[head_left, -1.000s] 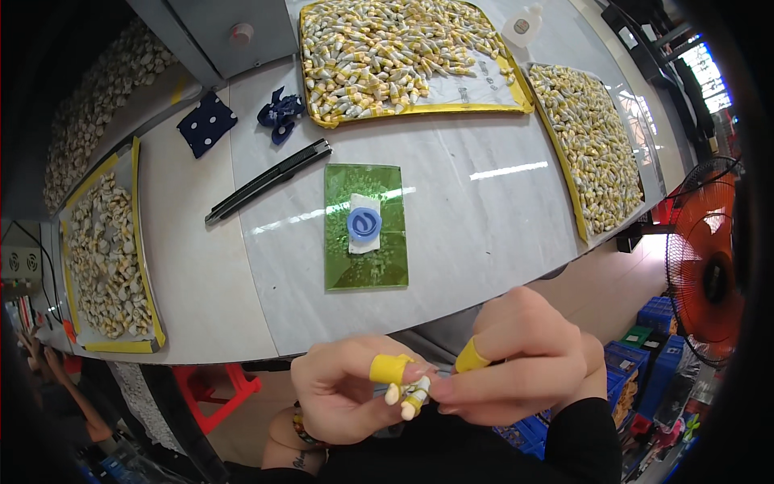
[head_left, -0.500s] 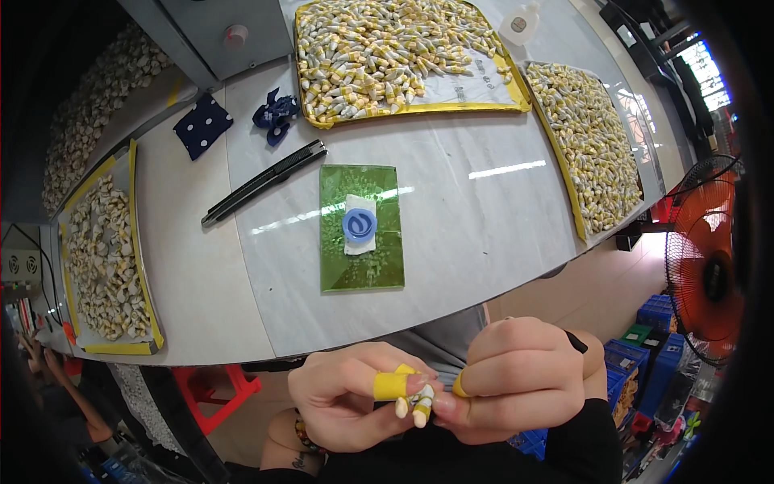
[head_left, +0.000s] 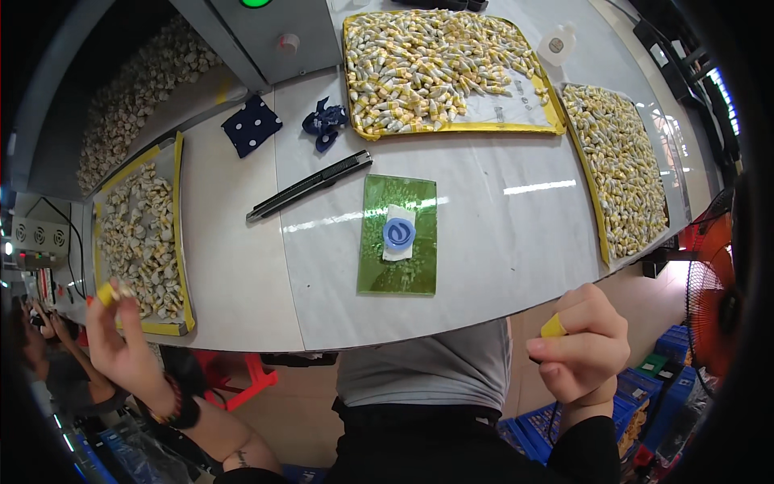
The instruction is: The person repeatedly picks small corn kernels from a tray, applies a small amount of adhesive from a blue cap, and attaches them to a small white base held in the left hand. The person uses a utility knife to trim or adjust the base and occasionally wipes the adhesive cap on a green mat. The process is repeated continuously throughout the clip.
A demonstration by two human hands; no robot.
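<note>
My left hand [head_left: 129, 351] is raised at the near end of the left tray [head_left: 186, 266] of small pale, twisted pieces. Yellow tape wraps one of its fingers, and a small pale piece [head_left: 122, 293] shows at its slightly blurred fingertips. Off the table's front edge, to the right, my right hand [head_left: 587, 343] is closed with thumb and fingers together. It too has yellow tape on a finger, and whatever it may hold is hidden. Between the hands, a green glass plate [head_left: 371, 274] lies on the table, bearing a blue round piece [head_left: 399, 234] on a white patch.
A black utility knife [head_left: 310, 185] lies left of the plate, with a dotted dark blue cloth [head_left: 251, 126] and a dark blue bunched cloth [head_left: 325, 123] behind. Yellow-edged trays of small pieces [head_left: 435, 64] stand behind and right. A white bottle [head_left: 556, 44] and orange fan [head_left: 713, 290] are rightward.
My hands have parted from the small pieces held together in front of me. The left has swung out to the left tray; the right has moved right. The view has shifted.
</note>
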